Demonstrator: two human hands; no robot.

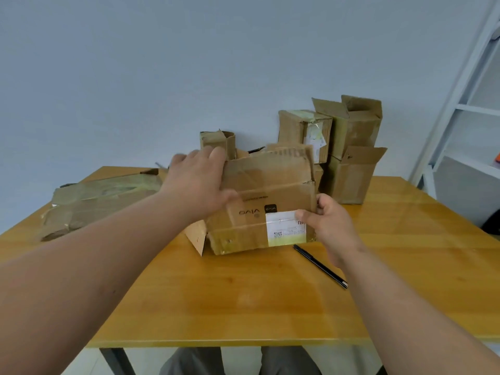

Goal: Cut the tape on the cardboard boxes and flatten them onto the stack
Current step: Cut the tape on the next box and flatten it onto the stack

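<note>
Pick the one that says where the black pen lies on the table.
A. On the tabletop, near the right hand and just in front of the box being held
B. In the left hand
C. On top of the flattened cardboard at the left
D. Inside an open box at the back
A: the black pen lies bare on the table, beside the right hand and in front of the held box.

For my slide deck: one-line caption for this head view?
Both hands, left hand and right hand, grip a brown cardboard box over a yellow wooden table.
</note>
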